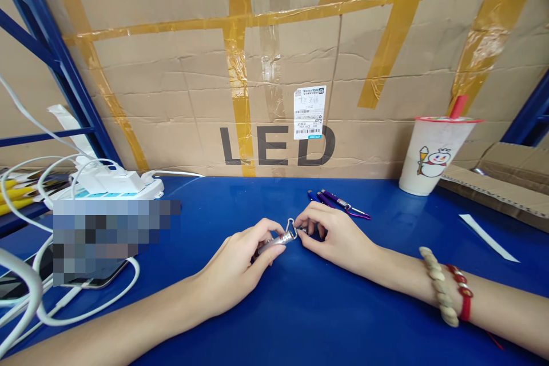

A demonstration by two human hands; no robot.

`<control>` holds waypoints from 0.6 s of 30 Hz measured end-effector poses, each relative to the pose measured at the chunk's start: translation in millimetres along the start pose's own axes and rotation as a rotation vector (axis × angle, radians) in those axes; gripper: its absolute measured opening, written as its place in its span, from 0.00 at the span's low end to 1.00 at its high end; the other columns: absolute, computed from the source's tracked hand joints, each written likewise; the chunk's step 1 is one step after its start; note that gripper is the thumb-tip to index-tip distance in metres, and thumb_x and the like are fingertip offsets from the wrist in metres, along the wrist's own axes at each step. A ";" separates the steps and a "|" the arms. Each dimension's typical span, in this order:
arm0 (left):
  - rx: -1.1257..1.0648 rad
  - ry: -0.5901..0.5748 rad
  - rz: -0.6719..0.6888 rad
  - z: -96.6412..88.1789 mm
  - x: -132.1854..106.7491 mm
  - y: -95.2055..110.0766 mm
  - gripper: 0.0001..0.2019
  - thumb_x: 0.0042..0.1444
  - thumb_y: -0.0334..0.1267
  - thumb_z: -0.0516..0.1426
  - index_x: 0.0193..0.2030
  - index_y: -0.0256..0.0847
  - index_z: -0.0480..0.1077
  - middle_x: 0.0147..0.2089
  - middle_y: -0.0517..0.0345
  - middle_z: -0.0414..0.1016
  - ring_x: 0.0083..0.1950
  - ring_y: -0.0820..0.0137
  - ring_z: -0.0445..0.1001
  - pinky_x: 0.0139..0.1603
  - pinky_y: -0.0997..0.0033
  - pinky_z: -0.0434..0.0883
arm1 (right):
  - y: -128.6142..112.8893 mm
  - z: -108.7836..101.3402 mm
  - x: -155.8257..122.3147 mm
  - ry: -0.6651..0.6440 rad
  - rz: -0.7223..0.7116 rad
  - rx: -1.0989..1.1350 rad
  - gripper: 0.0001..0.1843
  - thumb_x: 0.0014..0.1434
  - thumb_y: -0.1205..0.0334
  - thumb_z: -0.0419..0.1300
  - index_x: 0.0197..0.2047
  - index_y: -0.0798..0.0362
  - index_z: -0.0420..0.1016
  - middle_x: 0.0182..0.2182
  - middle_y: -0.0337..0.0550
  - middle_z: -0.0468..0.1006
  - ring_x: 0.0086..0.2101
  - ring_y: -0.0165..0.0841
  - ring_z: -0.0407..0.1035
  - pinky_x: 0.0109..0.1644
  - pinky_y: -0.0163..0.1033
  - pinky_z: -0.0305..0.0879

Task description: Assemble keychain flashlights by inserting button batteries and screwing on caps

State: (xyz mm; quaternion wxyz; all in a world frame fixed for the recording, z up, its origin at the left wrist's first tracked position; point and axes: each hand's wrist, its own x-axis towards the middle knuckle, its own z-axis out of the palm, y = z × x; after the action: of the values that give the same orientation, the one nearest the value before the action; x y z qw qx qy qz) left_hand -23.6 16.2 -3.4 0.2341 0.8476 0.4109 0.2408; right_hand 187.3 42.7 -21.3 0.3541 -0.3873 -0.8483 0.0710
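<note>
Near the middle of the table, my left hand (242, 263) is closed round a slim silver metal tube (274, 242), thumb along its near side. A bent wire loop (290, 224) stands at the tube's right end. My right hand (332, 233) pinches a small metal clasp (302, 230) beside that loop; its fingers partly cover the clasp, and I cannot tell exactly how it joins. Just behind my right hand lie several purple and blue slim pieces (337, 201) with metal fittings, one ending in a purple loop.
A large taped cardboard box (189, 97) stands along the back of the blue table (295, 320). On the right are a drink cup (429, 160) with a red straw, an open carton (506, 189) and a white strip (489, 238). White cables, a power strip (150, 190) and a phone (100, 275) crowd the left.
</note>
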 end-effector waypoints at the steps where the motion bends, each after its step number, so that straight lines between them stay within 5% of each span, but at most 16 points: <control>1: 0.001 0.000 0.000 0.1 0.0 0.0 0.11 0.62 0.45 0.46 0.46 0.45 0.62 0.27 0.65 0.67 0.29 0.74 0.67 0.30 0.77 0.62 | -0.2 0.0 0.0 -0.002 0.002 -0.002 0.05 0.53 0.69 0.56 0.33 0.54 0.72 0.29 0.40 0.70 0.27 0.26 0.66 0.31 0.32 0.66; 18: -0.001 -0.020 -0.008 -4.0 -0.8 8.1 0.11 0.62 0.43 0.45 0.45 0.44 0.62 0.27 0.64 0.68 0.28 0.73 0.66 0.30 0.76 0.62 | -0.7 -3.9 0.5 -0.093 0.053 -0.035 0.08 0.58 0.57 0.57 0.35 0.51 0.74 0.28 0.39 0.72 0.29 0.28 0.67 0.33 0.33 0.63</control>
State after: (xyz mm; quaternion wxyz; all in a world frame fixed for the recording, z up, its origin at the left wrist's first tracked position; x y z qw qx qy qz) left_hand -21.7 11.9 4.3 0.2396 0.8482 0.4116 0.2316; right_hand 189.2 42.0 -17.8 0.3053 -0.4120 -0.8545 0.0832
